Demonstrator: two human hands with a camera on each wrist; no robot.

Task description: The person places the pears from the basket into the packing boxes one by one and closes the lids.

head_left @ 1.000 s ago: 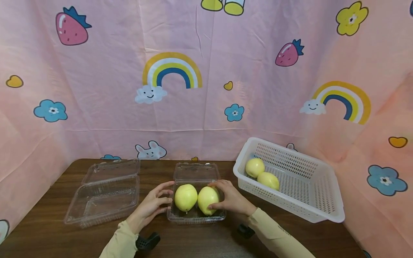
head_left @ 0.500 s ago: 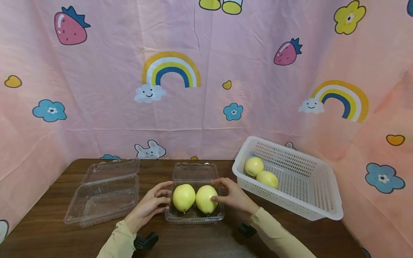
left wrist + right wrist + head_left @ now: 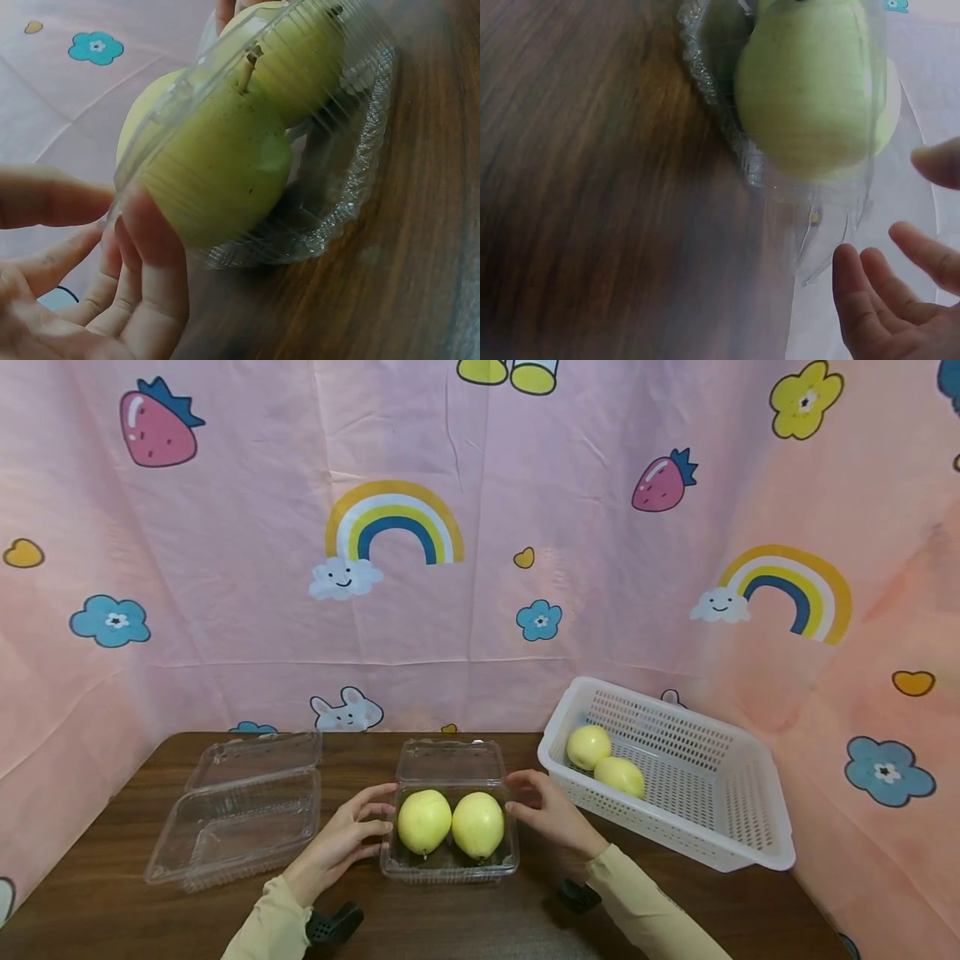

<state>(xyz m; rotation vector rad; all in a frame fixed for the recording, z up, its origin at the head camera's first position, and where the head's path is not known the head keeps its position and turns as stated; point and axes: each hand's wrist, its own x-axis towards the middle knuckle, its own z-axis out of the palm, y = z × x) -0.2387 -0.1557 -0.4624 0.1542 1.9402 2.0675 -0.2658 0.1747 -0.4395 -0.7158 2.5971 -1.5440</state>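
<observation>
Two pale yellow-green pears, a left pear (image 3: 424, 822) and a right pear (image 3: 477, 825), lie side by side in a clear plastic clamshell box (image 3: 450, 872), stems toward me. Its lid (image 3: 450, 762) stands open at the back. My left hand (image 3: 337, 839) holds the box's left edge; in the left wrist view, fingertips (image 3: 146, 217) meet at the rim and wall. Off the right edge, my right hand (image 3: 558, 817) has its fingers loosely bent and apart. The right wrist view shows these fingers (image 3: 855, 281) beside the box, with nothing between them and the thumb.
A white perforated basket (image 3: 757, 802) stands at the right, with two more pears (image 3: 619, 777) at its left end. To the left sits another clear clamshell box (image 3: 240, 852), lid open and nothing inside. A patterned cloth (image 3: 480, 635) hangs behind the brown table (image 3: 442, 927).
My right hand has let go of the right pear and drawn back to the right, beyond the box's edge. My left hand has stayed at the left edge.
</observation>
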